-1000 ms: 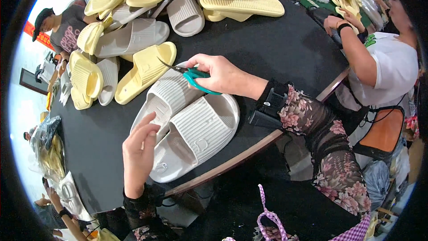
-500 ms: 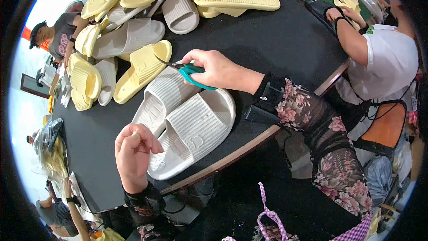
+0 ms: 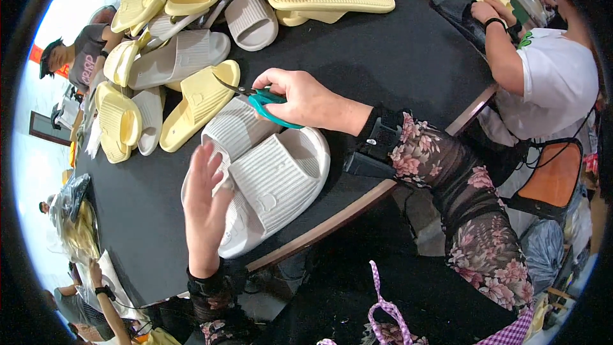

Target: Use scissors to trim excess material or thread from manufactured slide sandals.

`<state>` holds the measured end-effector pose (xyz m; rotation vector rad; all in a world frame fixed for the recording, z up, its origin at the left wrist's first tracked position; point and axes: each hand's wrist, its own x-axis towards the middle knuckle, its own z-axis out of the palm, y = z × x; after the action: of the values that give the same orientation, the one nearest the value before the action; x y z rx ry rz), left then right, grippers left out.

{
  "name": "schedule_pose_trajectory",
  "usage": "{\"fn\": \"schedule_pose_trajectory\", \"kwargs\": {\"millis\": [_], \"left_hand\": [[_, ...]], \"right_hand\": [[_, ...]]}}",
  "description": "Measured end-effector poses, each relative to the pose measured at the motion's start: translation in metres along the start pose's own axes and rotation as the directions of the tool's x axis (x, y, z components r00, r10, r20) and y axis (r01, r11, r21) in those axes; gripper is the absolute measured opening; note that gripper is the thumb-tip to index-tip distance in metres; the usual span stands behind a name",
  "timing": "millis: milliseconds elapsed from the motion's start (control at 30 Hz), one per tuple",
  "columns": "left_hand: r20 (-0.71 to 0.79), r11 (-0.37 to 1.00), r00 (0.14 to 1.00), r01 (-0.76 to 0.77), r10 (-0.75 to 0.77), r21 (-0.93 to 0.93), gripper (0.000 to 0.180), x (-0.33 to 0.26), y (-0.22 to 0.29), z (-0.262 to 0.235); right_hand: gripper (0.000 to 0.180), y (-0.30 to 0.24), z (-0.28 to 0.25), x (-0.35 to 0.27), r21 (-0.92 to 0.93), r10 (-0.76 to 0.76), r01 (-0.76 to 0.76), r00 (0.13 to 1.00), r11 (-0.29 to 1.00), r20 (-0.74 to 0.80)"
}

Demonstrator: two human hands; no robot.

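Note:
Two pale grey slide slippers lie side by side on the black table in front of me. Over the toe end of the nearer slipper [image 3: 271, 182], my left hand [image 3: 205, 211] hovers with its fingers stretched out and nothing visible in it. My right hand [image 3: 305, 101] grips a pair of scissors [image 3: 276, 108] with teal handles, its dark blades pointing left over a yellow slipper [image 3: 199, 105]. The farther grey slipper [image 3: 236, 129] lies partly beneath the scissors and is partly hidden by my left hand.
A heap of yellow and grey slippers [image 3: 179, 54] covers the far left of the black table [image 3: 383, 57]. At right sits a person in a white shirt [image 3: 555, 83], hands near more yellow slippers. Other people are at the left. An orange-backed chair [image 3: 550, 172] stands at right.
My left hand has opened from a pinch, its fingers now extended upward over the slippers. The right hand still holds the scissors in nearly the same place.

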<state>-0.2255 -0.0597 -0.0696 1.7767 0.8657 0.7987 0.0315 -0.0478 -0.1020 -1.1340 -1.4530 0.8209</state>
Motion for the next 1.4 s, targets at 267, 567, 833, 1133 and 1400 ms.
{"fn": "schedule_pose_trajectory", "kwargs": {"millis": [267,567,833,1133,1400], "left_hand": [[0.138,0.877,0.989,-0.012,-0.062,0.48,0.037,0.009,0.003,0.001],[0.167,0.753,0.978,-0.205,0.127,0.625,0.021,0.016,0.01,0.003],[-0.097,0.563,0.91,-0.164,0.403,0.81,0.022,0.0,0.033,-0.022],[-0.272,0.371,0.749,0.038,0.604,0.928,0.027,0.016,0.02,-0.05],[-0.348,0.46,0.724,0.049,0.595,0.887,0.024,0.014,-0.007,-0.064]], "right_hand": [[0.034,-0.001,-0.004,-0.003,-0.044,-0.009,0.011,0.999,0.999,0.048],[0.031,-0.007,0.0,-0.001,0.036,0.022,-0.025,0.997,0.999,0.07],[0.038,-0.036,0.001,-0.007,0.228,-0.065,0.091,0.991,0.969,-0.12],[0.046,-0.045,0.006,-0.012,0.192,-0.153,0.144,0.988,0.971,0.03],[0.044,-0.036,0.01,-0.014,-0.034,0.039,-0.031,0.963,0.999,0.267]]}}
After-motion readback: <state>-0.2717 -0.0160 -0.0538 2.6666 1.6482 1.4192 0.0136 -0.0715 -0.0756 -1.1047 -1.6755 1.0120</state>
